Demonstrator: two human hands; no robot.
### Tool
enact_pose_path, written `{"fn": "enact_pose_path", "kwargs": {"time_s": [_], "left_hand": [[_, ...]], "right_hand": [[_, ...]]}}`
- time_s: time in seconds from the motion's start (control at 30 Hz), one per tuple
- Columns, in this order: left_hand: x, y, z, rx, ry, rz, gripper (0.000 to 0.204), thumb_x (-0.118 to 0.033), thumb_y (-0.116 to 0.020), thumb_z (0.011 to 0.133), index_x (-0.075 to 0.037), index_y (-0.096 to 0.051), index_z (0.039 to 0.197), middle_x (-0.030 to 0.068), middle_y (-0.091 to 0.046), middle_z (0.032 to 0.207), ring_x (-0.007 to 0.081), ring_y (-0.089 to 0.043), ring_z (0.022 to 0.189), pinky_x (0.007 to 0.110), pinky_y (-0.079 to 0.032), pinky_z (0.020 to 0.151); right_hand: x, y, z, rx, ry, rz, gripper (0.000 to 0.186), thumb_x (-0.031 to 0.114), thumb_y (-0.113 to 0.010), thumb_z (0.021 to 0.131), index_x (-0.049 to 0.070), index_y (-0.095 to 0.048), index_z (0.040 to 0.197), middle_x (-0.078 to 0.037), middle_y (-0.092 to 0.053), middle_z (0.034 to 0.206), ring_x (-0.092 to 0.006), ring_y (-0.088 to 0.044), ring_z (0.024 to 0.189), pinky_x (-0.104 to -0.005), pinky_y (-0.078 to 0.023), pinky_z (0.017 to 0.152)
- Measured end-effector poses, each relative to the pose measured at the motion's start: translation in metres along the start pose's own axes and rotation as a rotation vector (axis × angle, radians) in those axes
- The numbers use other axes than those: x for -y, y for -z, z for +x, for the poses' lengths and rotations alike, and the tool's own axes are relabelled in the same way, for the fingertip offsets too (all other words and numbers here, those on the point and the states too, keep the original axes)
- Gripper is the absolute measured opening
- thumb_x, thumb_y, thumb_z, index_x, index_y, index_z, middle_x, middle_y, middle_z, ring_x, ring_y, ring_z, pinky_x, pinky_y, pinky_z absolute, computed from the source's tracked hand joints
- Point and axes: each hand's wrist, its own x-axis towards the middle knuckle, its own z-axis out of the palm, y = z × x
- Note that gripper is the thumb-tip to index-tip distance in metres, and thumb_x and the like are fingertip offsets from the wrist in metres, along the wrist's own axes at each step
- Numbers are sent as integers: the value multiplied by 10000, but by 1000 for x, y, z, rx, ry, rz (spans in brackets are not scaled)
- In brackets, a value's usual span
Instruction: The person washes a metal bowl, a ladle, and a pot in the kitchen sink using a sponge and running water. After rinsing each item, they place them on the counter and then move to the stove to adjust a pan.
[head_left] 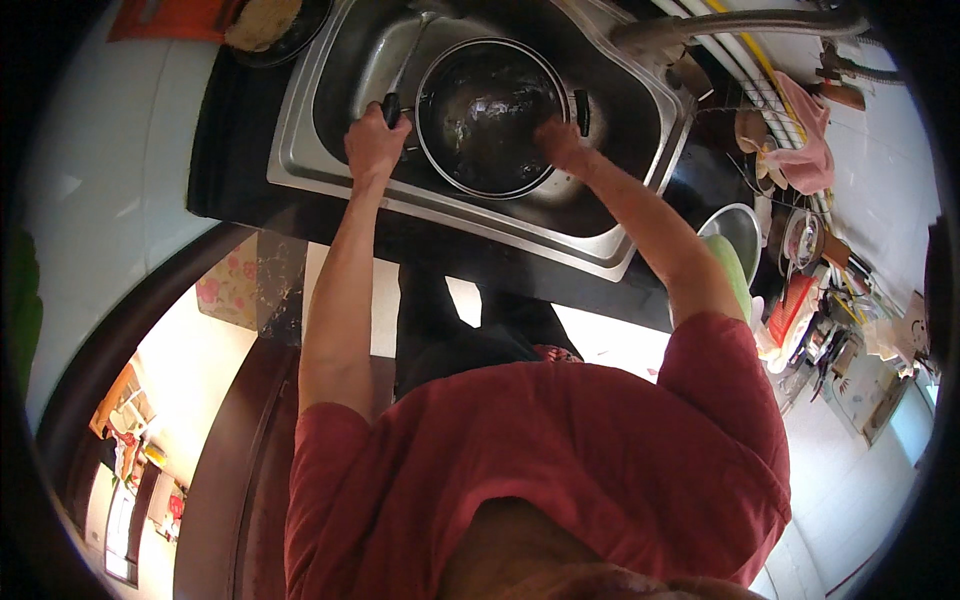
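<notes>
A dark round pot (490, 115) with a metal rim and two black side handles sits in the steel sink (330, 110). My left hand (375, 140) is closed on the pot's left black handle. Over the pot's right inner edge my right hand (558, 140) presses against the wet inside wall; whether it holds a scrubber is hidden. The other black handle (582, 112) sticks out just right of that hand.
A dark pan with pale food (265, 25) rests left of the sink. A tap and hose (740, 25) run along the top right. A steel bowl (735, 230), a pink cloth (805, 150) and cluttered utensils (820, 270) fill the counter at right.
</notes>
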Motion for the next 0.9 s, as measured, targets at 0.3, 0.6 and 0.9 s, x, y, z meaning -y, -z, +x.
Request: {"fn": "enact_pose_path", "kwargs": {"time_s": [0.3,0.6,0.9], "left_hand": [[-2,4,-3,-11,-22,8,357,-347,-634,762,0,-592,838,229,-650,750,412,-644,761,497,-508,728],[0,0,0,23,16,51,380,-379,-619,764,-7,-599,842,212,-661,839,403,-640,822,495,-497,739],[0,2,-1,16,-6,41,354,-345,-633,765,2,-593,822,227,-651,756,417,-641,757,495,-509,724]], "right_hand": [[22,14,-12,-350,225,939,399,60,-575,751,170,-621,1132,-87,-660,1091,-296,-656,922,-398,-546,754],[78,-8,-8,144,42,395,429,117,-542,794,135,-544,1222,-148,-650,1061,-338,-652,903,-406,-550,760],[93,4,60,-762,163,596,500,72,-471,827,147,-491,1321,-108,-537,1299,-323,-598,1033,-405,-521,837]]}}
